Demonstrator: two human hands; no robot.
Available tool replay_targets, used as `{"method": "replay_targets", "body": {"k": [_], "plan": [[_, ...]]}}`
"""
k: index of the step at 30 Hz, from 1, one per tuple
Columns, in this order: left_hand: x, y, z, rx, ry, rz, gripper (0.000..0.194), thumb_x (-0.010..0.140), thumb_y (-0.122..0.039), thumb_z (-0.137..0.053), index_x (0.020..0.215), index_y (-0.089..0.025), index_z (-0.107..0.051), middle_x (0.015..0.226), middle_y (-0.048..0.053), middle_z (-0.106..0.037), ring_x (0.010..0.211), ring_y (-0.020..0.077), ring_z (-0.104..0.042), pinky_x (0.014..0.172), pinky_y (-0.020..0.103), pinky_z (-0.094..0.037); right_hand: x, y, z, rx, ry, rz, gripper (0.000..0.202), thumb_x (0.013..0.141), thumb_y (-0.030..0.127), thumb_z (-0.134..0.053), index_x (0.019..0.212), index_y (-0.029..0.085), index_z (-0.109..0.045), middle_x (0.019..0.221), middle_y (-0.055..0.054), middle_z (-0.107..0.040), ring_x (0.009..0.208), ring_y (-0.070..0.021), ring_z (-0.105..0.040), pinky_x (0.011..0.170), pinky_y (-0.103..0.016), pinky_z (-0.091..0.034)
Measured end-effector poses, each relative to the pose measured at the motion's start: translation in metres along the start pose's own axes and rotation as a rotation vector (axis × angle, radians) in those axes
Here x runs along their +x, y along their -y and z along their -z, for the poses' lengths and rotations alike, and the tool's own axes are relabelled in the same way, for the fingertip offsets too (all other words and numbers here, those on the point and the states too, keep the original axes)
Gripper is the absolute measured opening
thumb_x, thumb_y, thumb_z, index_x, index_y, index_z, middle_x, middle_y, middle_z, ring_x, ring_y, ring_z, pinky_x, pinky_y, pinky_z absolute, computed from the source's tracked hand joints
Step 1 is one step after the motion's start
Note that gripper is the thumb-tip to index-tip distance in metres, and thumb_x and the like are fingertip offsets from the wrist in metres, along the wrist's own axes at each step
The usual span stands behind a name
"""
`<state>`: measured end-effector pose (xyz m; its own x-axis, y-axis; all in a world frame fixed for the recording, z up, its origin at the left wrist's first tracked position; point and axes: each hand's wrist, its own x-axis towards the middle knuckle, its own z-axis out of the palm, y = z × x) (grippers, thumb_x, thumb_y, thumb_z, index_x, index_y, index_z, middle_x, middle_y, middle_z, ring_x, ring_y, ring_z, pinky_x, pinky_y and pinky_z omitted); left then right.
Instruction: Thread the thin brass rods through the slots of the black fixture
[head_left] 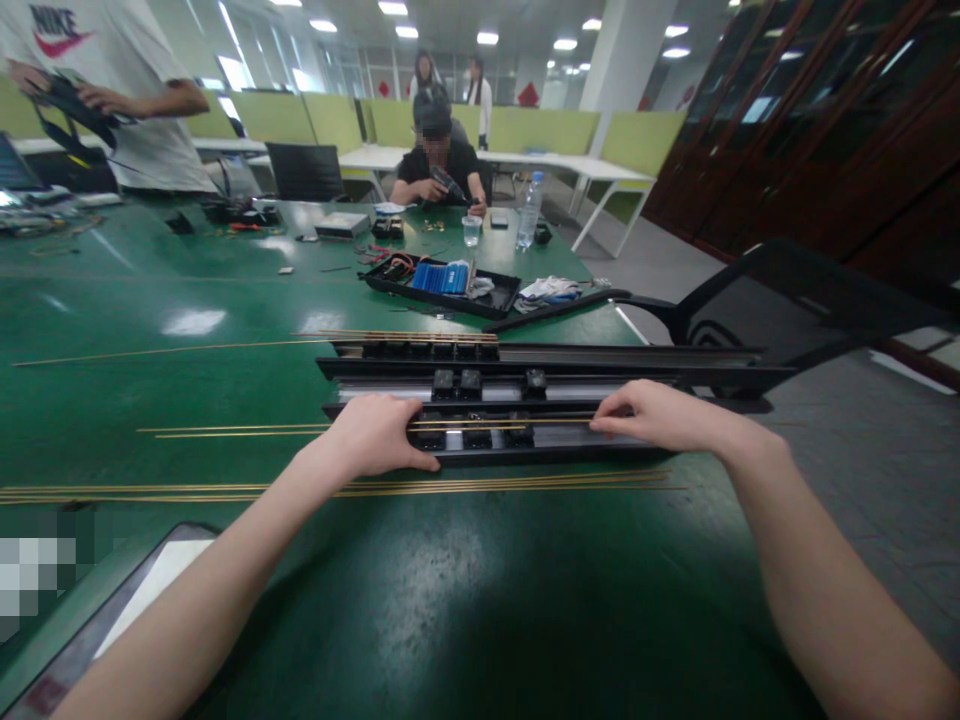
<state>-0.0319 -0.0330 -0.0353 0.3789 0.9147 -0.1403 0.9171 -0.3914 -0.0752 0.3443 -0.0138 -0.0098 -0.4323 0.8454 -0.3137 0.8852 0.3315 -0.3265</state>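
My left hand (375,432) grips the left part of the nearest black channel rail (555,455), thumb over its front wall and fingers across to the back wall. Thin brass rods (232,431) run under this hand and out to the left. Farther right, my right hand (649,415) pinches a thin brass rod (562,420) lying along the same channel. Small black blocks (477,430) sit inside the channel, under the rods. Behind it lies a second channel with black blocks (470,384), and a third rail (637,354) carries more rods.
Several loose brass rods (510,482) lie in front on the green table (480,600). A black tray (495,295) with blue parts, a cloth (551,291), a bottle (529,212) and a cup (471,232) stand beyond. A chair (810,310) is at right; co-workers are across.
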Motion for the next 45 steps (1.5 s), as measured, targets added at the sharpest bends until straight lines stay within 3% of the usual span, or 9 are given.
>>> {"method": "replay_targets", "body": {"k": [12,21,32,40,45], "plan": [[0.001,0.000,-0.001,-0.014,-0.016,-0.006,0.076,0.064,-0.084,-0.057,0.107,-0.022,-0.066,0.106,0.012,-0.075,0.097,0.0349,-0.070,0.077,0.040,-0.051,-0.008,-0.005,0.010,0.042,0.028,-0.102,0.039,0.085,0.055,-0.057,0.088,0.023,-0.080,0.086,-0.003,-0.077,0.078,-0.0235,-0.069,0.067,-0.030,-0.049],[0.000,-0.001,0.001,-0.043,0.008,0.012,0.077,0.063,-0.083,-0.058,0.110,-0.023,-0.066,0.108,0.013,-0.074,0.099,0.0352,-0.069,0.080,0.041,-0.050,-0.010,-0.028,0.013,0.049,0.037,-0.094,0.038,0.081,0.054,-0.060,0.084,0.021,-0.080,0.077,-0.004,-0.075,0.073,-0.0231,-0.066,0.066,-0.032,-0.048],[0.001,-0.001,0.000,-0.027,0.001,0.004,0.079,0.062,-0.085,-0.057,0.108,-0.022,-0.066,0.108,0.013,-0.075,0.099,0.0357,-0.069,0.079,0.041,-0.051,-0.017,-0.039,0.022,0.093,0.069,-0.182,0.036,0.077,0.049,-0.064,0.091,0.020,-0.081,0.090,-0.006,-0.079,0.086,-0.0271,-0.069,0.076,-0.034,-0.051],[0.000,-0.002,0.003,-0.060,0.017,0.025,0.077,0.061,-0.084,-0.059,0.108,-0.022,-0.067,0.108,0.013,-0.074,0.100,0.0356,-0.069,0.082,0.041,-0.051,-0.025,-0.049,0.027,0.164,0.040,-0.207,0.039,0.082,0.048,-0.060,0.085,0.016,-0.082,0.092,-0.012,-0.078,0.090,-0.0307,-0.068,0.083,-0.037,-0.048],[-0.001,-0.004,0.005,-0.065,0.023,0.031,0.076,0.062,-0.082,-0.060,0.108,-0.022,-0.067,0.109,0.014,-0.074,0.100,0.0353,-0.069,0.083,0.042,-0.051,-0.027,-0.057,0.028,0.126,0.013,-0.310,0.042,0.083,0.051,-0.059,0.081,0.016,-0.082,0.089,-0.014,-0.078,0.089,-0.0322,-0.069,0.081,-0.038,-0.047]]}}
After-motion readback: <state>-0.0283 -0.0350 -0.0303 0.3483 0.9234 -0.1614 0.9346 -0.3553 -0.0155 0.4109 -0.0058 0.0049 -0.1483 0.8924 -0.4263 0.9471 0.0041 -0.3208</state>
